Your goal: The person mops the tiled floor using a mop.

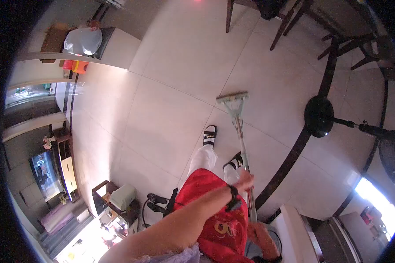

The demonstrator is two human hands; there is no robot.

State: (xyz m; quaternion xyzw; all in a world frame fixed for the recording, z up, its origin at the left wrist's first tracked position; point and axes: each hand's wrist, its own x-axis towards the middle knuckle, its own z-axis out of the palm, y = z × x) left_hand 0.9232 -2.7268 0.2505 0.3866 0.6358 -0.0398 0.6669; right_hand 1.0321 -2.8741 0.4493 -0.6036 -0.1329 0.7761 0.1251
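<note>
A sponge mop (238, 125) with a pale green head stands at a slant, its head resting on the tiled floor. My left hand (245, 180), with a dark watch at the wrist, is wrapped round the pole about midway. Closer to my body, near the pole's upper end, my right hand (258, 233) is closed on it too; part of that hand is dim. A red apron (206, 188) covers my front. My feet, in black sandals (210, 136), are beside the pole.
Right of the mop stands a black fan (319, 116) with a round base. Dark-legged chairs (289, 22) are at the top right. A white cabinet (118, 48) is at upper left, a small side table (134, 215) at lower left, and black slippers (157, 202) lie near my feet.
</note>
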